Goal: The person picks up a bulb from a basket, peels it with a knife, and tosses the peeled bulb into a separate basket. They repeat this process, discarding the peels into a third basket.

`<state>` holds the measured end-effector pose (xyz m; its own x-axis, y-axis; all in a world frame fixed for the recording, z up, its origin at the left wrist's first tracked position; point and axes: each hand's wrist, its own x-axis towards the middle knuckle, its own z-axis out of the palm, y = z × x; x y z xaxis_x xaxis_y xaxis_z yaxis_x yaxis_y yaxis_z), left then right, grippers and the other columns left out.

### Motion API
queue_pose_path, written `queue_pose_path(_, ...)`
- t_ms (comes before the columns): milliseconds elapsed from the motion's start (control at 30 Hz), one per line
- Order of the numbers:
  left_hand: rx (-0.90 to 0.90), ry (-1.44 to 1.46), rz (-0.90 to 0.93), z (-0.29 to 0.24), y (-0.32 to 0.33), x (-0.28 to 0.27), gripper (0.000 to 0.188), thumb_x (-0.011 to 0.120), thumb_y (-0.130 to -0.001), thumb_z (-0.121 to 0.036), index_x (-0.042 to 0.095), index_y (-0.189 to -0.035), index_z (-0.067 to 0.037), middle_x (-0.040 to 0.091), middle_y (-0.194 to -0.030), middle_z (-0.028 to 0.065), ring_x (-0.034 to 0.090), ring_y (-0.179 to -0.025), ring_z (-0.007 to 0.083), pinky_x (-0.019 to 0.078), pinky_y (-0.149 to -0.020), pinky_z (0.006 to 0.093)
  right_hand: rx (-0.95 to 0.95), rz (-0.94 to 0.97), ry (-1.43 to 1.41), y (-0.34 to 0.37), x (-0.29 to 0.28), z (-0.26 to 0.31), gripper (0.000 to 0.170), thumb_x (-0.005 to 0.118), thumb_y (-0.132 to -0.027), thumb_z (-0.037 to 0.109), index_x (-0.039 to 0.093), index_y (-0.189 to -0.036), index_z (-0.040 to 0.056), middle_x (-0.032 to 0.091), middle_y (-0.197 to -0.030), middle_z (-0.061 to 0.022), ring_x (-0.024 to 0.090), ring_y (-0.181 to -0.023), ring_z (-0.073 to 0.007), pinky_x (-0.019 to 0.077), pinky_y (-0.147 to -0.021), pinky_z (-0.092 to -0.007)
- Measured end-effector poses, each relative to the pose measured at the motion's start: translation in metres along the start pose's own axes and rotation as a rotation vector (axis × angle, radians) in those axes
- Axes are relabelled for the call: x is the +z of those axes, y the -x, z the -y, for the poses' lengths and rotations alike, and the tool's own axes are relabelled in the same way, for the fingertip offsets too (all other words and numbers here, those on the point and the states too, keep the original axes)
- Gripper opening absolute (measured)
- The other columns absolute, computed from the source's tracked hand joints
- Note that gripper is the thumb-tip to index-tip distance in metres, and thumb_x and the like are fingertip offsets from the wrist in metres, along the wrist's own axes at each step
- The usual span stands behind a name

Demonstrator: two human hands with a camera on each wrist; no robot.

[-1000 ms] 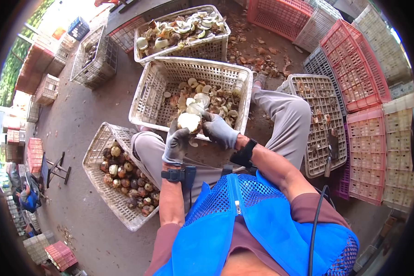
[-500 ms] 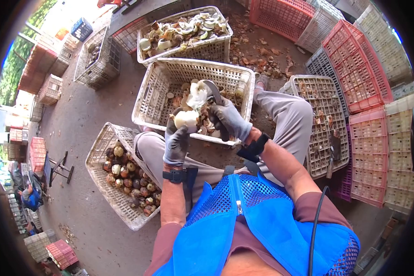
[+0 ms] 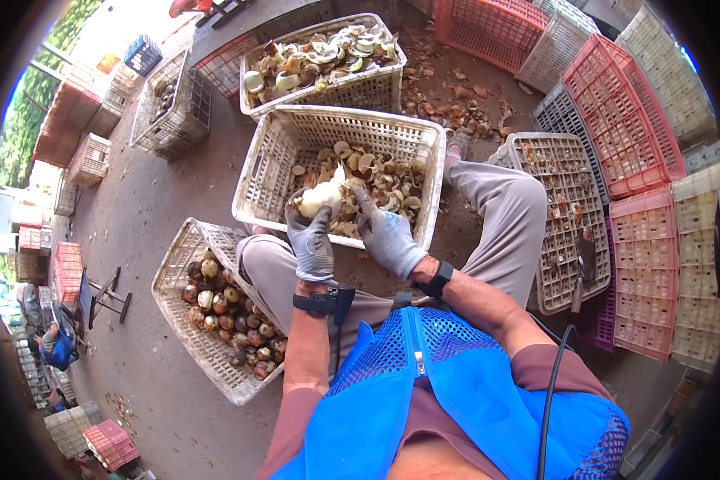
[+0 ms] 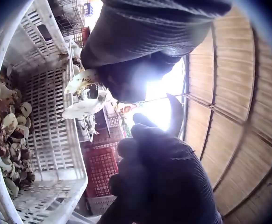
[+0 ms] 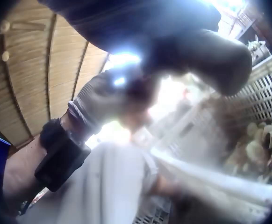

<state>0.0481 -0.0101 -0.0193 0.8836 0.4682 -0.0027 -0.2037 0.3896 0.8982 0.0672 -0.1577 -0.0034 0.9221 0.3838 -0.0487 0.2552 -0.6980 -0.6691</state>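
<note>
The left forearm (image 3: pixel 306 344) reaches forward and the right forearm (image 3: pixel 482 301) slants inward, with the left hand (image 3: pixel 310 246), gloved and curled at the fingers, near the right hand (image 3: pixel 390 238), also gloved, fingers bent.

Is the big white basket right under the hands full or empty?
Neither: the basket is partly filled; peels lie low inside, below its bare walls.

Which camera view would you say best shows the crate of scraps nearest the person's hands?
The head view: it looks down on the crate, showing most of its rim and the scraps inside. The left wrist view shows only part of its walls and scraps; the right wrist view, a blurred rim and some scraps.
</note>
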Motion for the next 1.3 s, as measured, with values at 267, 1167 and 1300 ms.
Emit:
queue_pose_path(267,0.164,-0.21,-0.064,-0.01,0.017,0.023,0.046,0.067,-0.082,0.007,0.049,-0.123,-0.006,0.052,-0.118,0.0064,0.057,-0.105,0.016,0.05,-0.093,0.0274,-0.043,-0.096,0.089,0.0,0.021,-0.009,0.079,0.055,-0.088,0.014,0.011,-0.154,0.0206,0.065,-0.07,-0.0179,0.065,-0.061,-0.0341,0.0514,-0.058,-0.0465)
queue_pose_path(1167,-0.087,-0.177,0.288,-0.011,0.015,0.006,0.054,0.075,-0.077,0.001,0.051,-0.125,-0.001,0.06,-0.116,0.0094,0.061,-0.104,0.0176,0.051,-0.09,0.0305,0.281,0.205,-1.222,-0.019,-0.023,-0.017,0.027,0.058,-0.095,0.03,0.06,-0.101,0.0035,0.059,-0.061,-0.0028,0.048,-0.04,-0.0072,0.0375,-0.036,-0.0217)
queue_pose_path(1300,-0.07,-0.489,0.418,-0.04,0.012,0.014,0.055,0.08,-0.072,0.001,0.054,-0.121,0.0,0.061,-0.114,0.0075,0.06,-0.103,0.0152,0.0511,-0.09,0.0286,0.274,0.313,-0.96,-0.018,-0.059,0.0,0.027,0.055,-0.096,0.026,0.063,-0.108,0.0032,0.059,-0.065,-0.0025,0.053,-0.05,-0.0073,0.0412,-0.042,-0.0233)
